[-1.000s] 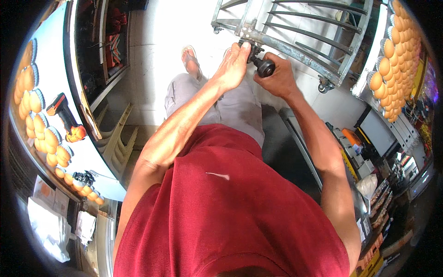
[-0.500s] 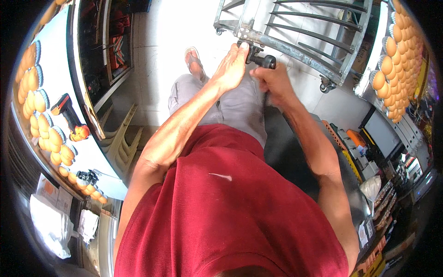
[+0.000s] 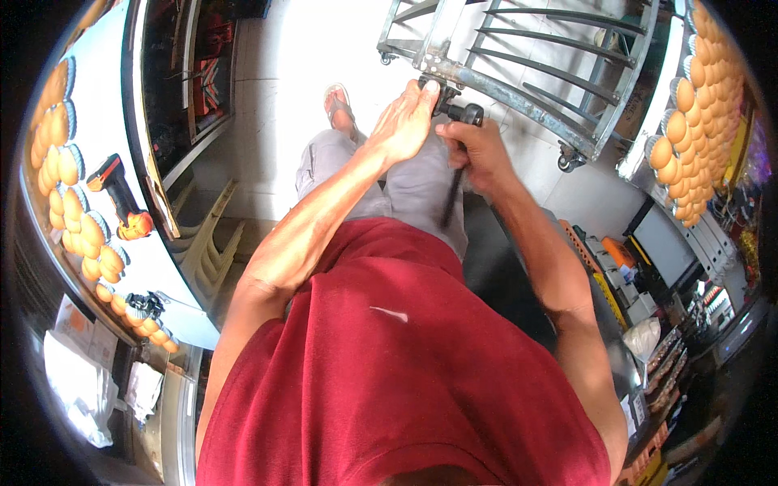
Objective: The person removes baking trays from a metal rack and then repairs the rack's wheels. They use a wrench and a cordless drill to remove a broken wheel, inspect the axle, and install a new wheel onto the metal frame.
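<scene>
A steel rack point(image 3: 527, 108) with dark curved slats lies tipped at the upper right, its near corner by my knees. My left hand point(image 3: 405, 128) is closed around the black caster point(image 3: 445, 98) at that corner, thumb on top; my fingertips are hidden. What looks like a black ratchet wrench point(image 3: 472, 114) has its round head and socket lined up against the caster. My right hand point(image 3: 484, 155) is wrapped round the wrench's handle just below the head. A dark, motion-blurred bar shows under that hand, over my thigh. The exact joint between socket and caster is too small to make out.
Another caster point(image 3: 570, 157) sticks out from the rack's right end. At left, a cordless drill point(image 3: 120, 198) and a small black part point(image 3: 146, 304) lie on a light-blue surface beside egg trays point(image 3: 69, 170). More eggs point(image 3: 689, 146) stand at right, above boxed tools point(image 3: 620, 251).
My right hand has shifted slightly down, and the dark bar beneath it has come into view. My left hand stays on the caster.
</scene>
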`<state>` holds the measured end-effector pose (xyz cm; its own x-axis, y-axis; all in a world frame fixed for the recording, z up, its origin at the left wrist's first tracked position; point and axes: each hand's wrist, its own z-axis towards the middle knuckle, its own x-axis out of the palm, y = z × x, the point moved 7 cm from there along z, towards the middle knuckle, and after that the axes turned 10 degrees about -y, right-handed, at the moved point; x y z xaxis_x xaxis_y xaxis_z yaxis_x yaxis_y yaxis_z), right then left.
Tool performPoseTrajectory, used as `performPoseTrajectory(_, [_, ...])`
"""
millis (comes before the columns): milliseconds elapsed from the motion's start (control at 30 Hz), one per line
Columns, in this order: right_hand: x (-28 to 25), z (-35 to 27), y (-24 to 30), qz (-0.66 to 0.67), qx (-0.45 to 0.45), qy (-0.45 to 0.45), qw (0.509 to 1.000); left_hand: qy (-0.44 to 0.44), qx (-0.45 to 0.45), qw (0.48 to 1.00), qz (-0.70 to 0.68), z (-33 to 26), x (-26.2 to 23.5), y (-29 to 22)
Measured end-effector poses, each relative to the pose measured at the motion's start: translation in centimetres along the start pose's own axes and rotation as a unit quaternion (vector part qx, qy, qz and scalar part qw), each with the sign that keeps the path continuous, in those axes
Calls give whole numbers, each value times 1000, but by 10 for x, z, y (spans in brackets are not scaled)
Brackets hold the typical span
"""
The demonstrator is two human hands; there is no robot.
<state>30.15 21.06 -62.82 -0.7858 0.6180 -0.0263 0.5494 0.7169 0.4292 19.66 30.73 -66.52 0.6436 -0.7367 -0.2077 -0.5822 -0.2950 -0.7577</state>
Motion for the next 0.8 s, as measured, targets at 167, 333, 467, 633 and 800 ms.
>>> performPoseTrajectory(167, [0,-4,34,-199,-196,-67,958,-36,30,999,7,-2,-5,-11])
performPoseTrajectory(333, [1,-12,60,-405,-429,-51,806,-21,16,1000,-4,-6,-2,-17])
performPoseTrajectory(467, [3,-16,43,-204,-204,-49,956,-42,40,998,-2,-7,-1,-19])
performPoseTrajectory(633, [-1,-10,21,-76,-94,-25,992,-48,29,998,16,-8,-2,-22])
performPoseTrajectory(800, [-5,-2,58,-417,-380,-7,826,-56,30,998,1,-7,-3,-23])
